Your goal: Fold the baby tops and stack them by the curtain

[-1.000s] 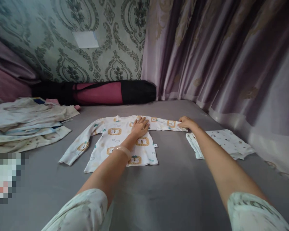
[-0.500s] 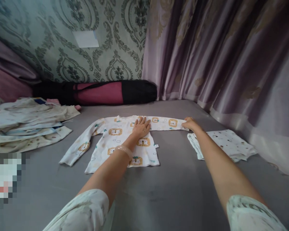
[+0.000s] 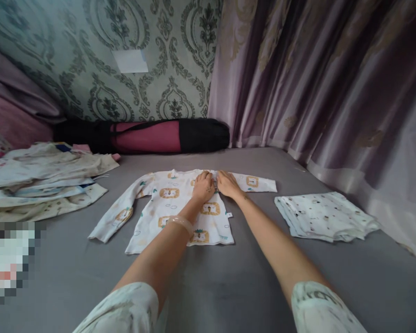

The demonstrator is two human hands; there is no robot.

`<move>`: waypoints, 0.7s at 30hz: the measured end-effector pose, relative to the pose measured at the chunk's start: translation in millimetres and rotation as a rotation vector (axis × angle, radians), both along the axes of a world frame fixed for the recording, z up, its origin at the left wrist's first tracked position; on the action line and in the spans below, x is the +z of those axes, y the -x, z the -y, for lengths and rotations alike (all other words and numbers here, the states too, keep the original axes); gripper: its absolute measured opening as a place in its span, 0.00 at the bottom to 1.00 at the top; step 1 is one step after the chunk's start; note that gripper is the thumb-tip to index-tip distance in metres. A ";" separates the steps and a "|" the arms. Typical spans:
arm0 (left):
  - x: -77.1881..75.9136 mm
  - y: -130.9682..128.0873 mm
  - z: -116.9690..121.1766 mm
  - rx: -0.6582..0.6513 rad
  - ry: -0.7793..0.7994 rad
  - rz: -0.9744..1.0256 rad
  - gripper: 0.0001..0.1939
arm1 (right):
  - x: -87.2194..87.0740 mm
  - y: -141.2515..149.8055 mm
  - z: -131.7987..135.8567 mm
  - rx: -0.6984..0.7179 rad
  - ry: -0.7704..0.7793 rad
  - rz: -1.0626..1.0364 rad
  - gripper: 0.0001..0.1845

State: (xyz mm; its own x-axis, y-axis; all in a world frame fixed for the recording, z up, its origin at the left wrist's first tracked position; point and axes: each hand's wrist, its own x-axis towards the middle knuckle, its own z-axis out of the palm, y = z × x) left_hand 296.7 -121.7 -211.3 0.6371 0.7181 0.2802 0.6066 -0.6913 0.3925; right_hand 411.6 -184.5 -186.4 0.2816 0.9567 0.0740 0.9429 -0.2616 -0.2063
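A white long-sleeved children's shirt (image 3: 180,208) with orange lion faces lies spread on the grey sheet, its neck toward the wall. My left hand (image 3: 204,186), with a pale bangle on the wrist, is at the shirt's right shoulder, fingers drawn together and curled on the cloth. Right beside it, my right hand (image 3: 229,183) is closed on the top of the right sleeve; its fingertips are partly hidden. Beyond my right hand the sleeve stretches flat to the right. The left sleeve slants down and outward.
A pile of clothes (image 3: 48,171) lies at the left. To the right is a folded white garment (image 3: 326,215) with small dark prints. A black and maroon long bag (image 3: 149,136) runs along the wall, and purple curtains (image 3: 280,83) hang at the right.
My right hand has let go of the sleeve's cuff and moved left to the shoulder, beside my left hand. The left hand's spread fingers have drawn together.
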 end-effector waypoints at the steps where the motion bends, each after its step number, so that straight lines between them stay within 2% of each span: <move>1: -0.3 -0.8 -0.2 -0.013 0.005 -0.030 0.23 | -3.8 5.1 -4.5 0.002 0.010 -0.018 0.27; 4: -0.6 -2.7 0.0 -0.049 0.019 -0.137 0.25 | -13.2 6.9 -7.6 -0.032 0.042 -0.024 0.30; 8: -0.9 -3.1 0.7 -0.054 0.011 -0.215 0.27 | -17.5 -7.1 4.6 -0.068 0.080 -0.015 0.32; 21: 1.1 -1.5 0.5 -0.079 0.016 -0.291 0.29 | -4.9 -76.3 60.9 -0.313 0.285 0.013 0.34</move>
